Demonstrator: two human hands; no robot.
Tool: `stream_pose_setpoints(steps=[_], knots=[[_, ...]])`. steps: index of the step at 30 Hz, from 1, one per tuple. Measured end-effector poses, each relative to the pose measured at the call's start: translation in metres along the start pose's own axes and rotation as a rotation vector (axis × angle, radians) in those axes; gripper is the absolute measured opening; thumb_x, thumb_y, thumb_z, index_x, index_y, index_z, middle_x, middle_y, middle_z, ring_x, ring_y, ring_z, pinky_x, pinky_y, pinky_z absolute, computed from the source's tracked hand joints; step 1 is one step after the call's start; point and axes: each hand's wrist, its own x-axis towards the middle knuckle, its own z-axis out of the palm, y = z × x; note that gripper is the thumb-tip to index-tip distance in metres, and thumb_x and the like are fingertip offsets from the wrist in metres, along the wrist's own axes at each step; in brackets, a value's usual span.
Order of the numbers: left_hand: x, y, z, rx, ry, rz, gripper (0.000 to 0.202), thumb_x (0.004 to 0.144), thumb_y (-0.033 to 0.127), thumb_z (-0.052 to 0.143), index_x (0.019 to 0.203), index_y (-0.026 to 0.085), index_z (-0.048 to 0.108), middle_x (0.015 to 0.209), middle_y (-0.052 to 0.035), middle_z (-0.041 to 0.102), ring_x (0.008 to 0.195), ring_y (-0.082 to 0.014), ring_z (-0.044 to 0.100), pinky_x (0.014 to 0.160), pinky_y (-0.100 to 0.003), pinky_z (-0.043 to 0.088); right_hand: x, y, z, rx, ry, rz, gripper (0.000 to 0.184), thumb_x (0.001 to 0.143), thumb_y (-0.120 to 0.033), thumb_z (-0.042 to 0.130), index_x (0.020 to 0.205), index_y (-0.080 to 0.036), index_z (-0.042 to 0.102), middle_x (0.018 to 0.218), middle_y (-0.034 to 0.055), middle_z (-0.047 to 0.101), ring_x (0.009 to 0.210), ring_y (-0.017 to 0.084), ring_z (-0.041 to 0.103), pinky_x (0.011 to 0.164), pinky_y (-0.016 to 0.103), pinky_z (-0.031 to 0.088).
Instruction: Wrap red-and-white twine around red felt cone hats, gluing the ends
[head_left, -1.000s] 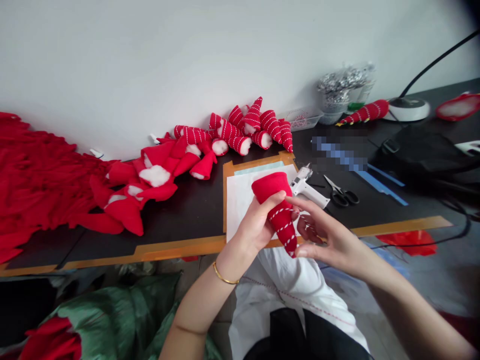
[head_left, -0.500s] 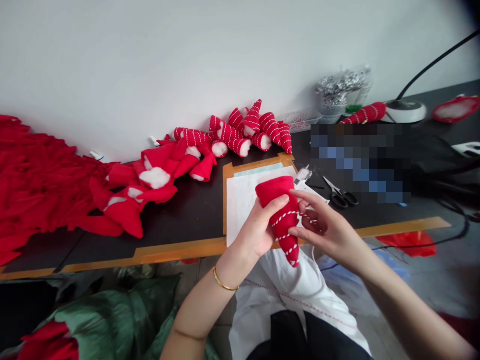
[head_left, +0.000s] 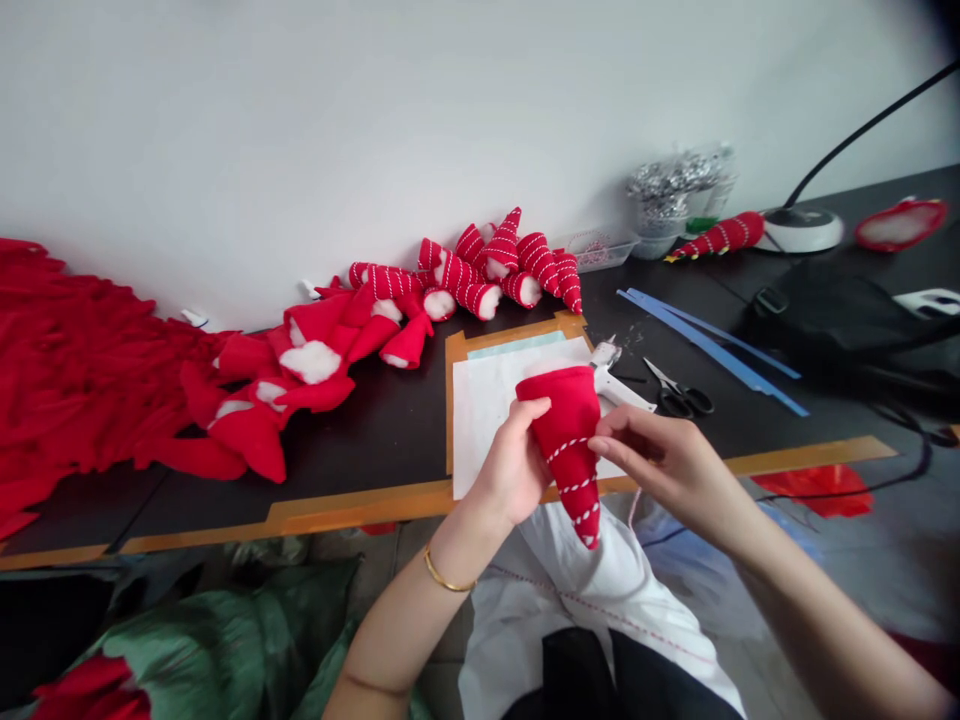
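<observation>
My left hand (head_left: 517,455) is wrapped around a red felt cone (head_left: 566,405), its wide end up and its tip pointing down. White stuffing shows at the wide end. A red-and-white twisted cord (head_left: 579,486) spirals around the lower part of the cone, while the upper part is plain red. At the cone's right edge, the thumb and fingertips of my right hand (head_left: 656,450) pinch the cord against the felt. The loose cord (head_left: 600,606) trails across my lap. Behind my hands, a white glue gun (head_left: 626,390) lies on a sheet of white paper (head_left: 480,420).
Scissors (head_left: 677,388) and blue strips (head_left: 712,345) lie to the right. Cord-wrapped red cones (head_left: 469,280) are piled by the wall, with plain stuffed ones (head_left: 311,350) and a red felt heap (head_left: 90,360) leftward. A lamp base (head_left: 802,230) stands at the back right.
My right fingers, spread around the cord before, have drawn together into a pinch at the cone's edge. The cone has dropped slightly and turned, showing the stuffing at its top.
</observation>
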Motion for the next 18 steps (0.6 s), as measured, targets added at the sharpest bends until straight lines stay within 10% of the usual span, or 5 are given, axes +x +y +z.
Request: stream_pose_setpoints(steps=[8,13,18], knots=[[0.002,0.000,-0.013,0.194,-0.087,0.072,0.040,0.073,0.028,0.087,0.106,0.018,0.067,0.088,-0.0023,0.071,0.074,-0.0151,0.067,0.068,-0.025,0.050,0.000,0.003,0.000,0.059,0.037,0.011,0.028,0.098,-0.042,0.060,0.080,-0.021,0.059,0.065,-0.0017,0.055,0.053,0.012,0.050,0.048,0.025,0.041],[0.001,-0.003,-0.019,0.184,-0.218,-0.102,0.060,0.071,0.068,0.077,0.103,0.017,0.071,0.087,-0.0099,0.073,0.085,-0.0281,0.071,0.069,-0.033,0.053,0.004,-0.003,0.001,-0.214,0.054,-0.194,0.017,0.097,-0.032,0.061,0.085,-0.021,0.063,0.078,0.0037,0.065,0.065,0.016,0.059,0.058,0.029,0.045],[0.003,0.005,-0.028,0.584,-0.400,-0.015,0.053,0.061,0.023,0.092,0.109,0.023,0.070,0.092,-0.0031,0.072,0.085,-0.0214,0.067,0.078,-0.032,0.053,0.015,-0.006,-0.004,-0.343,0.118,-0.266,0.013,0.097,-0.028,0.062,0.085,-0.022,0.064,0.079,0.0033,0.064,0.065,0.016,0.057,0.060,0.030,0.045]])
